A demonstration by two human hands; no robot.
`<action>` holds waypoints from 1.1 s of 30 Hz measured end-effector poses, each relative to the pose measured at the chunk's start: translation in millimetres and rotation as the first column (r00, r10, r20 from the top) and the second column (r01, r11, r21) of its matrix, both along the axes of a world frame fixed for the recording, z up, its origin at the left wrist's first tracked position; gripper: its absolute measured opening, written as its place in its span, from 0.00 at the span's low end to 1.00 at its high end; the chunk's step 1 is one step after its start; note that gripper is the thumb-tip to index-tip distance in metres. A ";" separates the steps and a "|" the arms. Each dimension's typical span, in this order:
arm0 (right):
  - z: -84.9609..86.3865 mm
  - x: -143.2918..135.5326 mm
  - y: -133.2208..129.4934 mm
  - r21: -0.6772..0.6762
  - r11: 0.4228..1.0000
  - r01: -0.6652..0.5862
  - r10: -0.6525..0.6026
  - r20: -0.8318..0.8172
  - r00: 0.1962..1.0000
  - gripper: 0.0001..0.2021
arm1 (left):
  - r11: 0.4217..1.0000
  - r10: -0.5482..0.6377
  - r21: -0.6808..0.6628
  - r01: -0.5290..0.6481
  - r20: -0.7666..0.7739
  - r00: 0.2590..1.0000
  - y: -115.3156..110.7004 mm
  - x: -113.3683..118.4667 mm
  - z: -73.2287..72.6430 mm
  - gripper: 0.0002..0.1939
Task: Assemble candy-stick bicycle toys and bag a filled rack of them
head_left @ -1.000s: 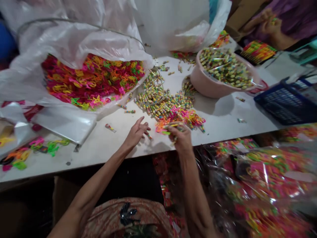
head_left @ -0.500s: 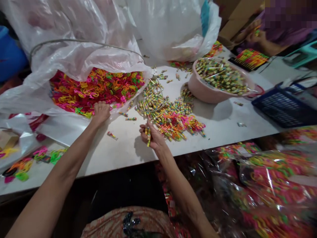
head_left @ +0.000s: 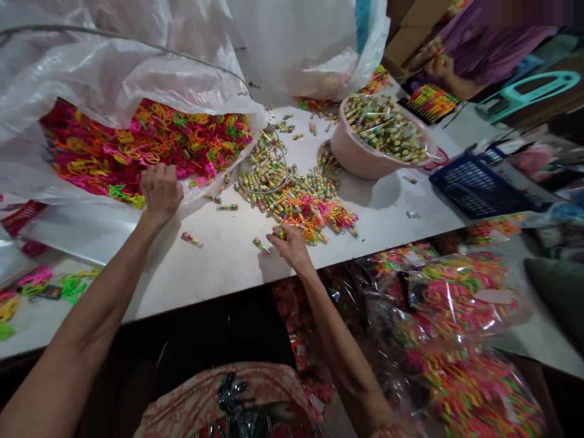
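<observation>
My left hand (head_left: 162,187) is at the near edge of an open plastic bag (head_left: 27,143) full of bright plastic pieces (head_left: 182,140). Its fingers curl down into them, and the fingertips are hidden. My right hand (head_left: 292,248) is closed, with a small tube of multicoloured beads or candy (head_left: 279,232) between thumb and fingers; whether it holds more than one is unclear. Just left of those fingers, a loose tube (head_left: 261,244) lies on the table. Beyond the right hand spreads a pile of similar tubes (head_left: 269,167), with pink and orange plastic pieces (head_left: 314,213) at its near side.
A pink basin (head_left: 365,152) heaped with tubes stands at the back, beside a blue basket (head_left: 479,182). Packed bags of colourful pieces (head_left: 465,292) lie below the table edge (head_left: 219,298) at right. Another person's hands (head_left: 438,64) work at the far right.
My right hand has turned, and a tube now lies on the table beside its fingers. The left hand stays at the bag's edge. The whole view has shifted.
</observation>
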State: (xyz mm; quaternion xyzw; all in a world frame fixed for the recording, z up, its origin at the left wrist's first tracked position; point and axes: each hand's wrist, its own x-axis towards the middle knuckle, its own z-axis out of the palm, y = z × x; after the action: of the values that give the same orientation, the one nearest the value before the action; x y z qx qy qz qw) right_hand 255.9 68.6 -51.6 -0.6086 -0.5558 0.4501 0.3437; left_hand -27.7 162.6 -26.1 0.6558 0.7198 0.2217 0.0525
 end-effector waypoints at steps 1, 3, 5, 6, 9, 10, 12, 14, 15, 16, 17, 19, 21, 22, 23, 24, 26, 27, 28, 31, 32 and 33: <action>-0.7 3.3 -4.5 0.017 0.999 -0.040 0.036 0.208 0.977 0.10 | 0.996 0.056 0.064 -0.062 0.087 0.995 -6.2 3.6 4.0 0.15; -3.2 1.1 -11.7 -0.016 0.992 -0.124 0.113 0.535 0.837 0.06 | 0.970 0.144 0.115 -0.212 0.430 0.891 -22.9 13.8 8.9 0.16; -6.6 -8.4 -14.8 -0.061 0.982 -0.177 0.174 0.647 0.743 0.02 | 0.961 0.181 -0.026 -0.275 0.812 0.555 -44.9 27.2 9.3 0.12; -8.3 -13.7 -14.9 -0.061 0.981 -0.183 0.179 0.642 0.746 0.02 | 0.962 0.215 -0.141 -0.236 0.921 0.326 -57.1 34.6 7.9 0.09; -11.2 -24.0 -11.6 -0.035 0.986 -0.162 0.164 0.352 0.922 0.04 | 0.914 0.388 -0.403 -0.046 0.901 -0.195 -91.7 56.2 -0.6 0.06; -11.1 -25.1 -10.5 -0.051 0.985 -0.163 0.169 0.168 0.971 0.06 | 0.890 0.436 -0.457 -0.003 0.851 -0.292 -101.0 62.4 -4.2 0.06; -9.2 -24.8 -9.6 -0.104 0.976 -0.192 0.169 -0.194 0.966 0.10 | 0.860 0.487 -0.507 0.058 0.782 -0.390 -115.3 72.7 -11.7 0.07; -5.6 -22.7 -10.6 -0.139 0.965 -0.220 0.147 -0.408 0.901 0.13 | 0.863 0.494 -0.494 0.106 0.779 -0.386 -124.5 79.8 -18.0 0.09; -3.4 -21.4 -11.5 -0.149 0.962 -0.229 0.139 -0.455 0.880 0.14 | 0.871 0.485 -0.474 0.125 0.796 -0.363 -127.7 82.3 -20.3 0.11; -1.1 -20.0 -12.4 -0.157 0.959 -0.234 0.135 -0.475 0.869 0.14 | 0.881 0.471 -0.452 0.138 0.815 -0.336 -130.3 84.1 -21.8 0.14; 1.1 -18.4 -13.2 -0.162 0.957 -0.242 0.138 -0.479 0.867 0.14 | 0.889 0.458 -0.433 0.151 0.833 -0.311 -132.3 85.2 -22.5 0.16; 5.3 -15.0 -14.2 -0.168 0.947 -0.275 0.171 -0.460 0.871 0.12 | 0.898 0.437 -0.400 0.183 0.860 -0.264 -135.6 86.1 -21.6 0.18; 9.0 -11.8 -14.8 -0.178 0.928 -0.327 0.222 -0.441 0.870 0.11 | 0.904 0.416 -0.376 0.204 0.883 -0.217 -138.1 85.8 -18.5 0.19; 10.7 -10.3 -15.1 -0.184 0.918 -0.350 0.241 -0.441 0.865 0.11 | 0.907 0.405 -0.366 0.210 0.894 -0.192 -139.2 85.6 -16.6 0.19; 12.2 -9.0 -15.6 -0.190 0.911 -0.366 0.252 -0.447 0.858 0.11 | 0.910 0.393 -0.357 0.213 0.904 -0.168 -140.2 85.5 -14.7 0.19; 13.5 -7.8 -16.3 -0.193 0.907 -0.375 0.255 -0.459 0.851 0.11 | 0.913 0.382 -0.348 0.214 0.913 -0.146 -141.0 85.6 -13.0 0.19; 15.6 -5.6 -18.1 -0.188 0.907 -0.376 0.247 -0.486 0.838 0.10 | 0.915 0.364 -0.332 0.230 0.924 -0.117 -142.2 86.7 -10.6 0.19; 16.2 -4.4 -19.0 -0.180 0.911 -0.372 0.242 -0.497 0.833 0.10 | 0.912 0.361 -0.327 0.249 0.926 -0.107 -142.7 87.5 -10.0 0.19; 16.5 -3.1 -19.8 -0.172 0.913 -0.371 0.242 -0.505 0.829 0.10 | 0.905 0.364 -0.326 0.271 0.926 -0.100 -143.1 88.5 -9.7 0.18; 15.5 1.1 -20.7 -0.163 0.900 -0.403 0.265 -0.529 0.806 0.09 | 0.881 0.388 -0.337 0.332 0.917 -0.098 -144.4 91.3 -10.5 0.19; 14.5 2.5 -20.4 -0.166 0.891 -0.423 0.277 -0.540 0.795 0.09 | 0.875 0.396 -0.342 0.344 0.913 -0.100 -144.9 92.1 -10.9 0.19; 13.4 3.8 -20.0 -0.170 0.880 -0.444 0.289 -0.551 0.783 0.09 | 0.871 0.401 -0.344 0.352 0.911 -0.101 -145.5 92.7 -11.2 0.20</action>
State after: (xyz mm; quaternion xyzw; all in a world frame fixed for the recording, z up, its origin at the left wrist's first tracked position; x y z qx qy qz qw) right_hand 259.7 48.7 -38.2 -0.3900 -0.4811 0.7296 0.2899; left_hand 65.0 17.1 -37.3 0.2152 0.4768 0.4424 0.7284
